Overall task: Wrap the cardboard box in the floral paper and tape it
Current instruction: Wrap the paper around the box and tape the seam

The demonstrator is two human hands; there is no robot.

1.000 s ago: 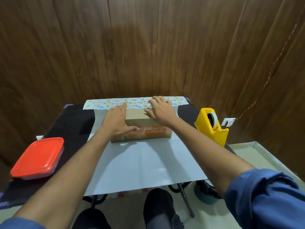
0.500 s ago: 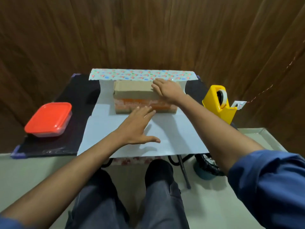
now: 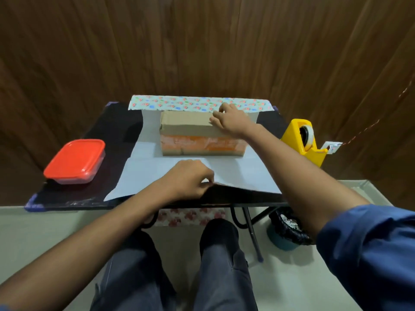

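Observation:
The cardboard box (image 3: 186, 125), brown on top with an orange front, lies on the floral paper (image 3: 235, 173), which is spread white side up on the black table (image 3: 116, 122). The paper's far edge is curled over and shows its flower print (image 3: 179, 103). My right hand (image 3: 231, 120) rests on the box's top right end, fingers spread at the folded far edge. My left hand (image 3: 190, 181) pinches the paper's near edge and lifts it off the table.
A yellow tape dispenser (image 3: 303, 140) stands at the table's right edge. A red-lidded container (image 3: 75, 161) sits at the left. A wood-panel wall stands right behind the table. A bin with a black bag (image 3: 285, 230) is under the table's right side, by my knees.
My left hand left the box top, came back toward me and took hold of the paper's near edge. My right hand stayed on the box. The camera tilted down.

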